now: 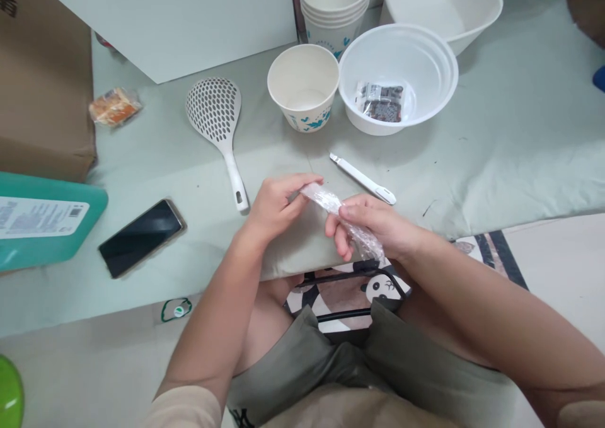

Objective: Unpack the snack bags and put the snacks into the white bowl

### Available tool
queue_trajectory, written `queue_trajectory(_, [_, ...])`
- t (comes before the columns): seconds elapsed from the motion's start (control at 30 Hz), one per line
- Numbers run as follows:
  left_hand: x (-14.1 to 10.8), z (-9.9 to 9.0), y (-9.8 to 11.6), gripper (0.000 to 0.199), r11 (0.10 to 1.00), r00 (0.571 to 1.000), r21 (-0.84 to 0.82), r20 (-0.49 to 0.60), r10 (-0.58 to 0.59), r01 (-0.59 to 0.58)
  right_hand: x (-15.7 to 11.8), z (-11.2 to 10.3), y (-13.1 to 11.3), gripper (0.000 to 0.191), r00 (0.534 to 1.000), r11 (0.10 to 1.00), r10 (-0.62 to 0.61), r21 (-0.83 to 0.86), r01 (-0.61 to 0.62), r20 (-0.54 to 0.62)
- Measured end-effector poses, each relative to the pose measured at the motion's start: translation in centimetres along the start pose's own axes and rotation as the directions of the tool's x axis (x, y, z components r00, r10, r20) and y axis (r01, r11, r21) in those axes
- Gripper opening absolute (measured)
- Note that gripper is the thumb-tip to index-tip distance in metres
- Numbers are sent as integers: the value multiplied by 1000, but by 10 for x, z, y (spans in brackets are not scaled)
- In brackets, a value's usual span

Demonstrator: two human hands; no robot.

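Observation:
My left hand pinches the far left end of a long, narrow clear plastic packet. Lower on the same packet, my right hand grips it with the thumb on top. The packet is crinkled and shiny, and its loose end hangs below my right hand; what it contains is hard to make out. Just beyond my hands, a white utility knife lies on the cloth-covered table. A white slotted skimmer rests to the left of the knife.
A paper bowl stands beside a white plastic bowl holding small dark sachets. Behind are stacked paper cups and a square tub. Leftward lie a phone, wrapped snack, green container and cardboard box.

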State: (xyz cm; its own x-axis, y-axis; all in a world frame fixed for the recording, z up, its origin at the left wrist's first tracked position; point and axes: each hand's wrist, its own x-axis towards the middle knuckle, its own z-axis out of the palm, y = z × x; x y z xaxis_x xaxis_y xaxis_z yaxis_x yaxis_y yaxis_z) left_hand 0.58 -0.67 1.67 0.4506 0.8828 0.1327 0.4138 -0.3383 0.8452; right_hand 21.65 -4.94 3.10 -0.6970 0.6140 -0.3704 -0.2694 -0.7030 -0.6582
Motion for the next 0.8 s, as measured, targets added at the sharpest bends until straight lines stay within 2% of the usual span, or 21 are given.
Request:
queue_trajectory(0.17, [-1,-7,-1,38,997,996,-32,-50,-72,70,-4,-4,-2,39,978,996,36,-86,-19,205])
queue_trajectory(0.27, [1,-7,-4,43,996,993,-35,-83,-89,86,-6,-2,-2,38,971,990,-15,-135,49,241])
queue_trajectory(0.33, [1,-6,-4,44,995,992,-24,-81,-99,97,-8,-1,-4,38,976,984,-111,-119,134,187])
queue_trajectory(0.4, [0,-4,-1,44,991,990,-28,-43,-135,134,-11,-1,-7,39,969,967,-230,-93,238,84])
queue_trajectory(0.5, [-1,-1,8,45,967,964,-98,150,-218,234,-15,-5,-15,46,931,935,-341,-146,322,-133])
queue_trajectory(0.6, [-1,-2,17,43,935,879,-162,420,-225,317,-17,-11,-23,57,867,917,-380,-255,307,-322])
queue_trajectory(0.7, [0,-7,23,41,886,785,-255,596,-171,387,-16,-17,-26,58,812,889,-409,-382,252,-417])
queue_trajectory(0.73, [0,-9,24,41,873,777,-297,615,-135,387,-15,-18,-25,57,796,864,-428,-454,219,-429])
queue_trajectory(0.77, [0,-11,25,42,868,788,-338,609,-92,363,-14,-19,-24,57,781,823,-452,-540,179,-430])
queue_trajectory(0.8, [0,-12,25,42,870,817,-377,575,-51,319,-14,-20,-23,57,771,765,-480,-630,134,-418])
